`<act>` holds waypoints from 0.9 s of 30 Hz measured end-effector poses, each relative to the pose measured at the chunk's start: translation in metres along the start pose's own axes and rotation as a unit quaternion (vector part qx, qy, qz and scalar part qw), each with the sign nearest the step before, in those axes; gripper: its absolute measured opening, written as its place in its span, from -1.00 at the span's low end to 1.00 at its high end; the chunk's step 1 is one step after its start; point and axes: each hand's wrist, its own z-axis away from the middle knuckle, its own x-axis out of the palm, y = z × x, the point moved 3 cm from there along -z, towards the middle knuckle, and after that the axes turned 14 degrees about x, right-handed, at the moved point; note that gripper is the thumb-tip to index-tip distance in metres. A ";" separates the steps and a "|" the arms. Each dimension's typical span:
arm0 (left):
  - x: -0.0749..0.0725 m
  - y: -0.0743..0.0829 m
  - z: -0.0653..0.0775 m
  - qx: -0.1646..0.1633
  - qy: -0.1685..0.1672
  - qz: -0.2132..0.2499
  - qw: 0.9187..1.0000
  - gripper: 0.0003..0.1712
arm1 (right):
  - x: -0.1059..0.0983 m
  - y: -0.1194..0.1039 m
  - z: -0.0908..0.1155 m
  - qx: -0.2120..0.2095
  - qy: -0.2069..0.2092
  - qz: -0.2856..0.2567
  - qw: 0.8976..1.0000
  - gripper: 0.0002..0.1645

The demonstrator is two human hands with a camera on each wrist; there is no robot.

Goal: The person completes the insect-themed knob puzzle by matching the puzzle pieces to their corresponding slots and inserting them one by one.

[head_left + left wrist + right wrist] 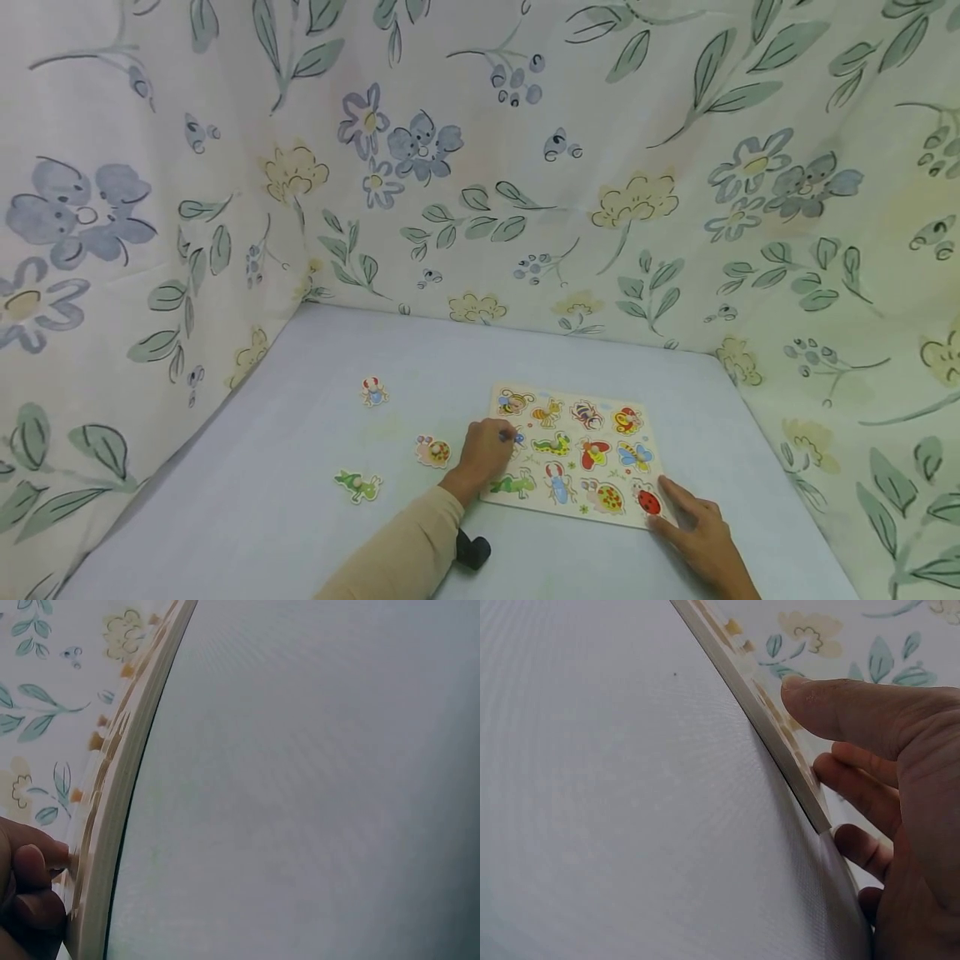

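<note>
A wooden insect puzzle board [542, 508] lies flat on the table. At its left side, in the second row, my left hand [487, 448] pinches a small blue insect puzzle piece [513, 437] from above. The left wrist view catches the fingers [30, 866] on a knob at the board's edge, with most of the piece hidden. My right hand [699, 527] rests at the near right corner, beside the red ladybug piece [647, 502]. Its thumb lies by the near edge, its loosely extended fingers [859, 784] along the right edge.
Left of the board lie a snail piece [433, 451], a green grasshopper piece [358, 485] and a blue beetle piece [374, 392]. A black rounded object [472, 552] shows beside the left sleeve. Floral cloth [480, 158] walls the table [285, 433] at the back and sides.
</note>
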 end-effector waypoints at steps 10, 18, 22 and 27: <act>-0.015 0.006 0.005 -0.006 0.030 0.019 0.999 -0.83 | 0.001 -0.003 0.000 0.000 -0.007 0.004 1.000 0.08; -0.041 0.005 0.007 0.021 0.070 0.041 0.996 -0.75 | 0.000 -0.003 0.000 -0.016 -0.004 0.008 1.000 0.05; -0.060 0.010 0.007 0.044 0.108 0.028 0.993 -0.78 | -0.002 -0.002 0.002 -0.024 0.002 0.013 1.000 0.04; -0.085 0.012 0.012 0.044 0.143 0.026 0.988 -0.77 | -0.003 -0.003 0.002 -0.040 0.009 0.015 0.999 0.01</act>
